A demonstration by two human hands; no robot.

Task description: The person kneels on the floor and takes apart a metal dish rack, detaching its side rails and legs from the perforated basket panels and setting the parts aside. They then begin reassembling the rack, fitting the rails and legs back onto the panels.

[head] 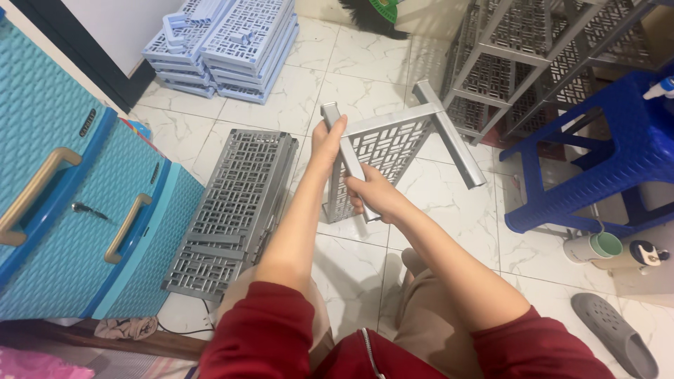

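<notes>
I hold a grey plastic lattice panel (pixel 382 151) with two grey square posts fitted to its sides, tilted above the tiled floor. My left hand (pixel 325 144) grips the upper part of the near post (pixel 347 158). My right hand (pixel 372 196) wraps around the lower part of the same post. The far post (pixel 449 133) sticks out to the right, untouched. Both arms wear red sleeves.
A stack of grey lattice panels (pixel 232 210) lies on the floor at left beside a turquoise drawer cabinet (pixel 77 203). Pale blue panels (pixel 225 42) are piled at the back. Assembled grey racks (pixel 526 56), a blue stool (pixel 597 154), cups (pixel 593 247) and a grey slipper (pixel 618 333) stand right.
</notes>
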